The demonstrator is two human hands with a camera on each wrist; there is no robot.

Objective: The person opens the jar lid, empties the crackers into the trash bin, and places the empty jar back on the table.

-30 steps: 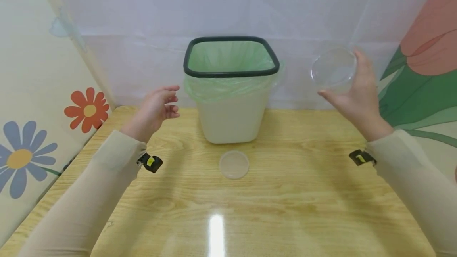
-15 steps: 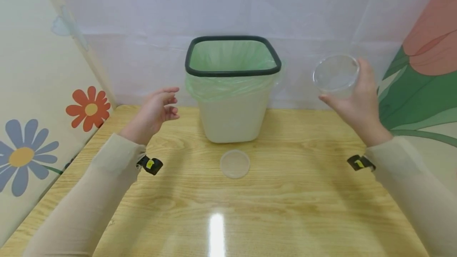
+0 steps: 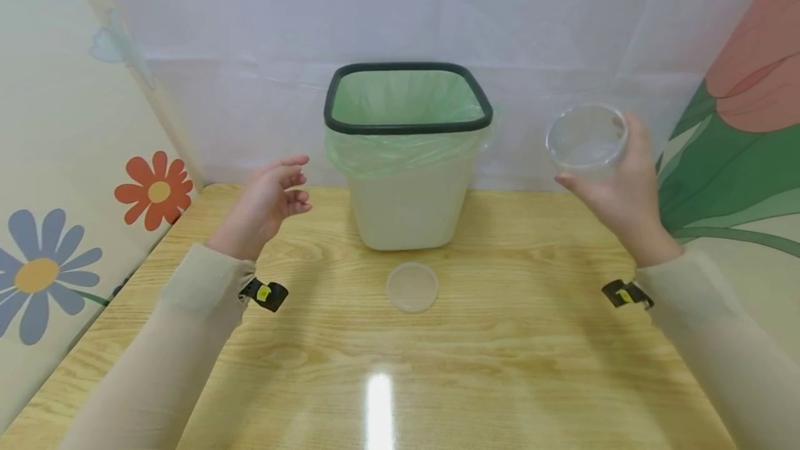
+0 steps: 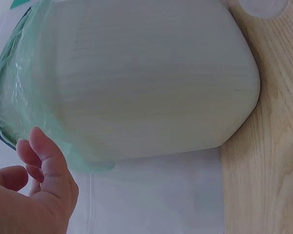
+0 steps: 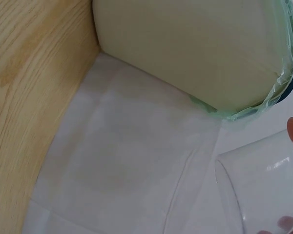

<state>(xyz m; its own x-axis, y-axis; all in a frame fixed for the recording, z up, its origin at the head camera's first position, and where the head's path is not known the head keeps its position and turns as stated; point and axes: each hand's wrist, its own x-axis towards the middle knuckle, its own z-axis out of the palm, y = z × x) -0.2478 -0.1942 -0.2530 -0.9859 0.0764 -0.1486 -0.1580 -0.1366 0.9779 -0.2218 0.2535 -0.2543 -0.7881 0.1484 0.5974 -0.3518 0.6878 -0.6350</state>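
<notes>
My right hand (image 3: 625, 189) grips a clear round plastic tub (image 3: 587, 137) between thumb and fingers, raised off the table to the right of the bin. The right wrist view shows the same see-through tub (image 5: 263, 180) close to the bin's bagged rim, apart from it. To the left of the bin, my left hand (image 3: 265, 196) hovers with loosely bent fingers and nothing in them. A white bin (image 3: 406, 207) with a dark rim stands upright at the middle of the table's back, lined with a green bag (image 3: 400, 151). A round translucent lid (image 3: 412, 287) lies flat before it.
The wooden table (image 3: 500, 353) runs back to a white cloth backdrop (image 3: 262, 12). Flower-patterned panels (image 3: 50, 123) rise at the left and right. Black straps with yellow marks (image 3: 264, 293) sit at both wrists.
My right hand has come down slightly with the tub, which has changed its tilt. The left hand has barely shifted; the bin and the lid stay in place.
</notes>
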